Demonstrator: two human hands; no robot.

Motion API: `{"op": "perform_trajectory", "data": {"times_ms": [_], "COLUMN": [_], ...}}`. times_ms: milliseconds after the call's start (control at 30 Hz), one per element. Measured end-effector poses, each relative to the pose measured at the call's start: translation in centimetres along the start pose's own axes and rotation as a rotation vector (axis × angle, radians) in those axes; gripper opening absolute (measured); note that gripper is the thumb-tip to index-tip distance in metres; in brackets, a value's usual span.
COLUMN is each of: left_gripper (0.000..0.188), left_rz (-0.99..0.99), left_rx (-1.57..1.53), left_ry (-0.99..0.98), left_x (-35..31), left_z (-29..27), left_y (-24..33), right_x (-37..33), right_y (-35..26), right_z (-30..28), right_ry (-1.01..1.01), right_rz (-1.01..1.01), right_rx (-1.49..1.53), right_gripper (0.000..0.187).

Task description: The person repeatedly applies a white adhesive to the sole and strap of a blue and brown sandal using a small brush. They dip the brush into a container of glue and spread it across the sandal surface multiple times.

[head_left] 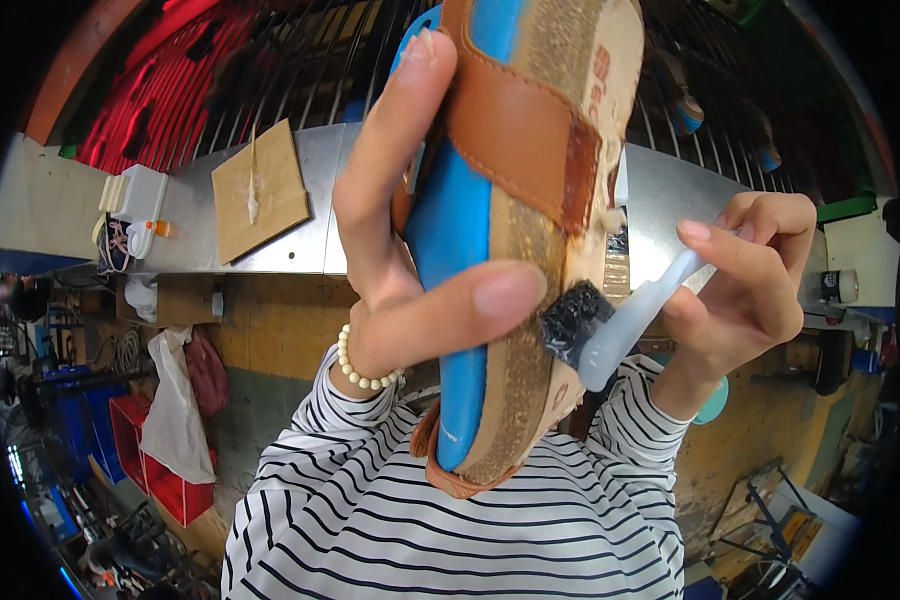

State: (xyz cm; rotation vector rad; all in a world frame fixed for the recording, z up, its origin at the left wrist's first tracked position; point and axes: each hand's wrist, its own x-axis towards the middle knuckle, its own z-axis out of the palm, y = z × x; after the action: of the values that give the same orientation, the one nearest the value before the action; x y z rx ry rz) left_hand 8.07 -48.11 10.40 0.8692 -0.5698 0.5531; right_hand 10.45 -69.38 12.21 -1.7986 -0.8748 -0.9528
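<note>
Evidently, in the head view, we are at the brushing step: the fingers of our right hand (pixel 755 285) pinch a brush (pixel 638 322), its black tip seemingly touching the sandal (pixel 523 222) at its cork edge. Our left hand (pixel 378 268) grips the sandal, thumb across the cork, forefinger stretched out, other fingers hidden. We judge the next move calls for a light stroke along that edge. The sandal is upright, raised before our striped shirt (pixel 450 545), with a stitched brown strap (pixel 515 135) and pale sole (pixel 618 75).
</note>
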Motion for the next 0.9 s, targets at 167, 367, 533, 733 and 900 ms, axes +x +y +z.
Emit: {"op": "perform_trajectory", "data": {"times_ms": [167,367,533,733,900], "left_gripper": [0.086,0.080,0.075,0.069,0.064], "left_rz": [0.040,0.040,0.034,0.048,0.038], "left_rx": [-0.204,-0.191,-0.121,-0.072,-0.052], "left_ry": [-0.009,0.074,0.153,0.209,0.224], "left_x": [0.6,0.5,0.7,0.7,0.5], "left_z": [-0.8,-1.2,-1.2,-1.2,-1.3], "left_y": [-0.5,-1.3,-1.8,-2.0,-2.1], "right_x": [-1.2,-1.2,-1.4,-2.7,-2.1], "right_y": [0.1,-1.0,-0.1,-0.5,-2.3], "right_z": [0.5,0.0,0.9,1.7,1.1], "right_ry": [0.024,-0.015,0.071,0.063,0.048], "right_rz": [0.008,-0.066,0.075,0.181,0.168], "right_rx": [0.038,-0.012,0.033,0.108,0.003], "right_gripper": [0.047,0.047,0.045,0.045,0.041]}}
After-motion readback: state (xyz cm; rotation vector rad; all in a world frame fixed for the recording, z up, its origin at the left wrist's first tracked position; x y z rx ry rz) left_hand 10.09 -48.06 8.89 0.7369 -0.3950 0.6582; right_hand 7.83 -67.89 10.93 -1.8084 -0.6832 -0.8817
